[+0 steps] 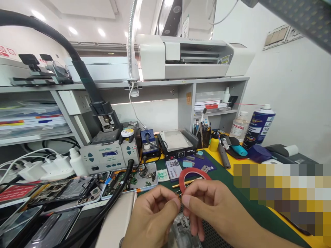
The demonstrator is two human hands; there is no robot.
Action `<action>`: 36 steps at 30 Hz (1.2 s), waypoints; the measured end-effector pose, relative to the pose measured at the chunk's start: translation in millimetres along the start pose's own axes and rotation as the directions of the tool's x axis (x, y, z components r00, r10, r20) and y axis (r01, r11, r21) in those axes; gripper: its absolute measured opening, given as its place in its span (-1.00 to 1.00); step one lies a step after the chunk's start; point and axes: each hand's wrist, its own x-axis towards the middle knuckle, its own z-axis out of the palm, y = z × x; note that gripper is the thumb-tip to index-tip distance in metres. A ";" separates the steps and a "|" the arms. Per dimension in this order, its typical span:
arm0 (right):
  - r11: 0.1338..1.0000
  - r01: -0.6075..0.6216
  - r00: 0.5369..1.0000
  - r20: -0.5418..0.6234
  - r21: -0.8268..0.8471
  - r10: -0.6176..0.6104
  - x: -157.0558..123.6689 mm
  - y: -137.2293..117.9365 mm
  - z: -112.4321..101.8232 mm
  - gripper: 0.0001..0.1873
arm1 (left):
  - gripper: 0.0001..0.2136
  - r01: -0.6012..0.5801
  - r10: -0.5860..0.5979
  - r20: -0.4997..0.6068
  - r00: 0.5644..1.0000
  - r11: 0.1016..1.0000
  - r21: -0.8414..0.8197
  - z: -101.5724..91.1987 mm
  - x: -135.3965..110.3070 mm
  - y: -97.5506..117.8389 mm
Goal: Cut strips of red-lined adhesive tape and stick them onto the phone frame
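Note:
My right hand [207, 203] pinches a thin red tape roll [192, 174], which stands up above the green mat [222, 175]. My left hand [152, 213] meets it fingertip to fingertip at the lower left of the roll, thumb and forefinger closed on what looks like the tape's end. Under both hands lies a clear phone part [182, 227], partly hidden. A brass tweezer [184, 183] rests on the mat just behind the roll.
Opened phones [64, 191] and a tray of small parts [134, 179] lie at left, crossed by a black hose [113, 196]. Behind stand a rework station [108, 156], a heating plate [177, 143], a tool cup [205, 136], a yellow bottle [214, 142] and a spray can [258, 125].

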 end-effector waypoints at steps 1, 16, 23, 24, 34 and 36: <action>1.000 -0.001 1.000 -0.003 -0.008 0.001 0.3 -1.6 -0.9 -0.75 | -0.84 -0.008 0.008 -0.013 1.000 1.000 0.000 -1.4 -0.2 2.0; 0.744 -0.047 0.998 -0.003 -0.666 0.060 11.0 -9.7 -23.1 -0.70 | -0.90 -0.154 0.166 -0.093 0.982 0.980 0.124 -41.3 5.0 31.3; 0.584 0.011 0.999 0.034 -0.811 0.028 18.3 -3.2 -30.5 -0.76 | -0.90 -0.124 0.088 0.096 0.991 0.863 0.489 -59.5 15.2 28.8; 0.580 0.010 0.999 0.034 -0.814 0.030 19.3 -3.4 -31.6 -0.76 | -0.89 -0.125 0.081 0.110 0.991 0.860 0.495 -62.6 17.8 26.1; 0.506 0.002 0.997 0.040 -0.863 0.064 19.3 -39.7 -37.0 -0.75 | -0.84 -0.151 0.064 0.166 0.984 0.795 0.588 -69.6 24.3 15.6; 0.479 -0.006 0.997 0.034 -0.878 0.073 18.6 -47.4 -39.7 -0.74 | -0.83 -0.155 0.036 0.187 0.982 0.726 0.671 -67.2 24.3 14.9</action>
